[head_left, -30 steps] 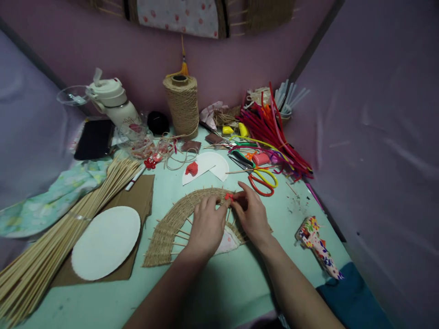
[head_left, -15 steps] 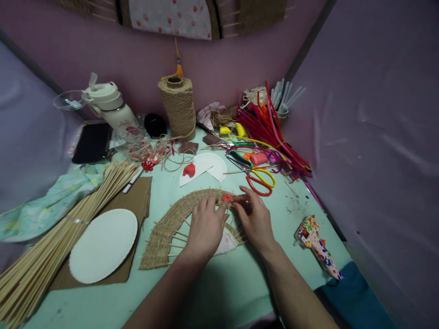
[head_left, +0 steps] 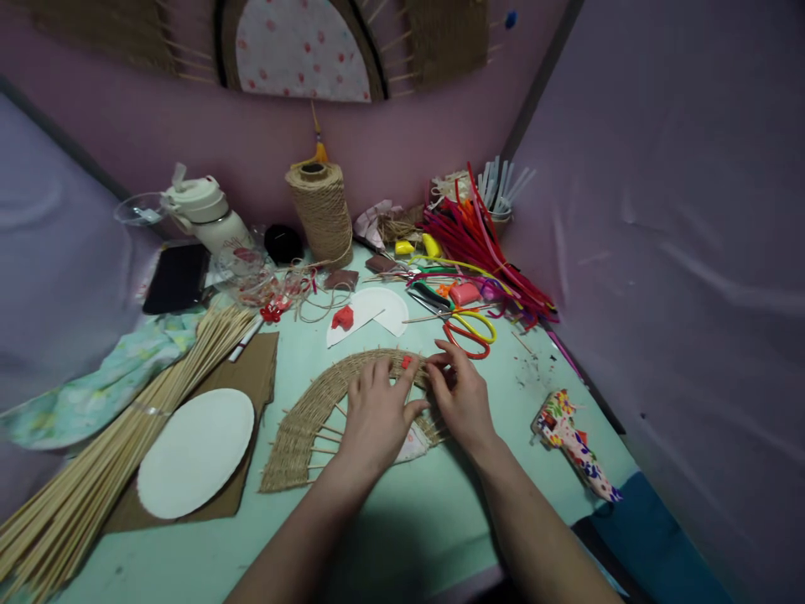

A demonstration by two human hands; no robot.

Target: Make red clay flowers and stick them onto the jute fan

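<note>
A fan-shaped piece woven from twine over thin sticks, the woven fan (head_left: 302, 432), lies on the table below my hands. A small bit of red clay (head_left: 407, 361) sits on its upper band. My left hand (head_left: 377, 419) rests flat across the fan with fingers apart, its index fingertip at the red clay. Just right of that, my right hand (head_left: 462, 398) is over the fan's right side, thumb and index pinched close together. Whatever is between those fingertips is too small to make out. Part of a spotted white piece (head_left: 413, 445) shows below the left hand.
Behind the fan lie cut white card (head_left: 393, 310) with a red clay lump (head_left: 343, 317), and scissors (head_left: 469, 335). A twine spool (head_left: 320, 214) and white bottle (head_left: 217, 226) stand farther back. Left are bamboo sticks (head_left: 132, 432) and a white oval (head_left: 198, 453); right, a flowered glue gun (head_left: 575, 449).
The view has tilted up and shifted slightly. My left thumb has swung out to the right, and my left index finger has shifted at the red clay. My right hand stays pinched beside it.
</note>
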